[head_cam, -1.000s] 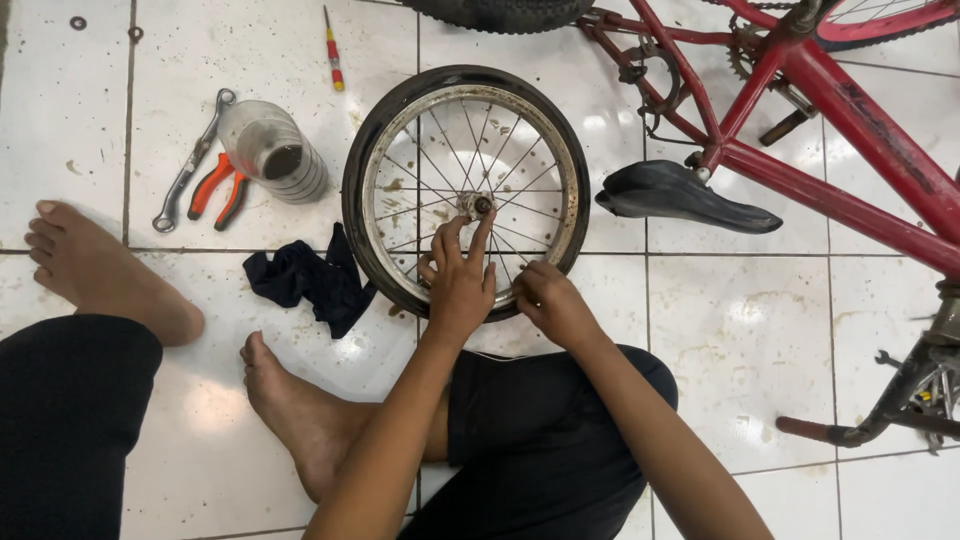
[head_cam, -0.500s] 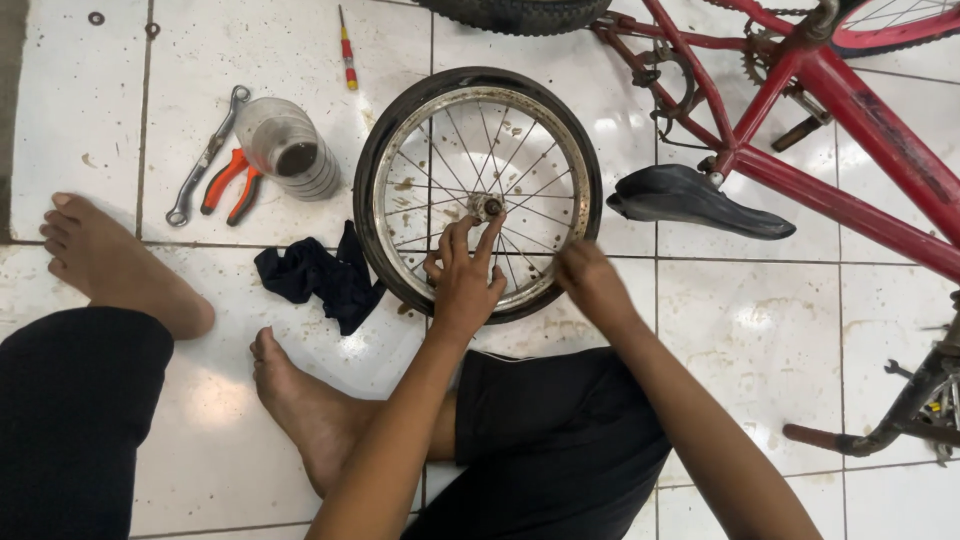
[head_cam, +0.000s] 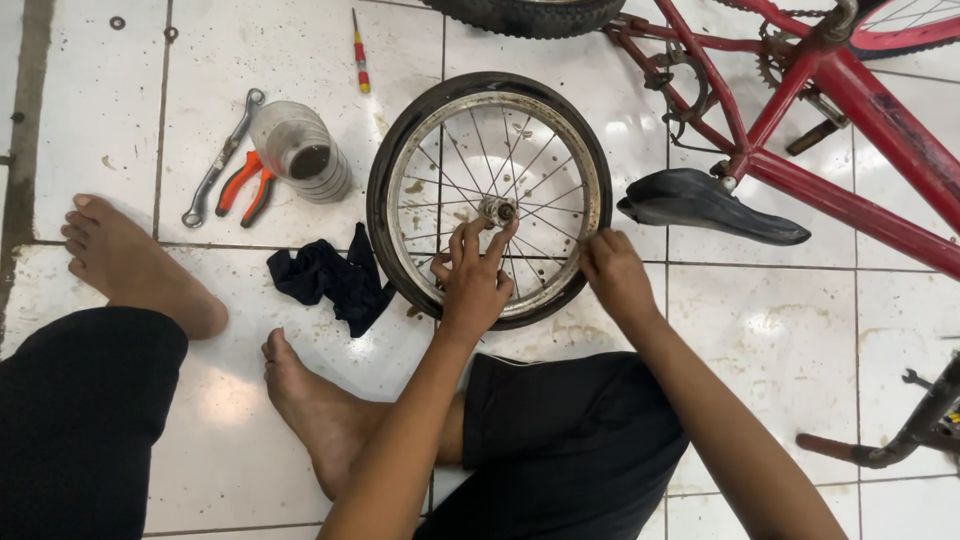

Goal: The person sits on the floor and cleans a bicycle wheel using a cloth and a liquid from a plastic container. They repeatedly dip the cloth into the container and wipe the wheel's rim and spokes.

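I sit on a floor of glossy white tiles with dark grout lines. The tiles are smudged with brown grime, and soft light glares off them in patches.

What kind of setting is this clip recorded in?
Probably an informal bicycle repair spot on a white tiled floor, at home or in a small shop. A loose wheel lies flat under the person's hands, a red bicycle frame lies beside it, and a wrench and pliers lie nearby.

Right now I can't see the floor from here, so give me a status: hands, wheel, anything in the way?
Left hand fingertips on wheel hub. Right hand grips the rim. Wheel flat on tiles. Dark rag against the tyre's left; bike saddle close right.
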